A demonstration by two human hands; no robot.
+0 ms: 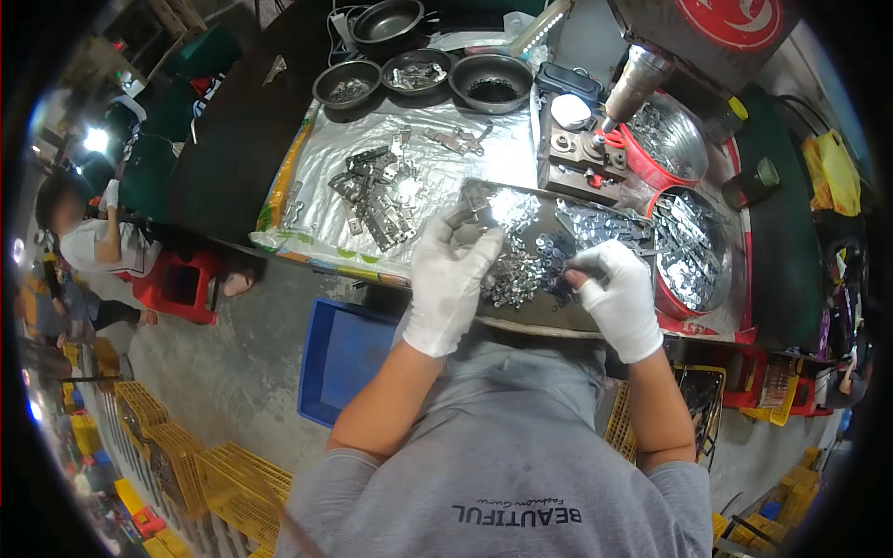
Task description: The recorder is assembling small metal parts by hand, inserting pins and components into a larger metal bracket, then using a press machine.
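My left hand [448,284], in a white glove, pinches a flat metal bracket [477,199] between thumb and fingers. Below and right of it lies a heap of small shiny metal parts [514,277] on a tray [539,319]. At the heap's right side is my right hand [621,299], also gloved, with a bare thumb tip showing. Its thumb and fingers are closed together beside some small dark parts [555,265]; what they hold is too small to make out. Longer metal strips [605,226] lie just beyond the right hand.
A press [642,79] with a metal die block [581,167] stands beyond the hands. Red tubs [662,302] of metal pieces are at right. Loose metal brackets [379,197] lie on the silver sheet [316,149], near dark bowls [491,82]. A blue crate [339,358] sits below the table.
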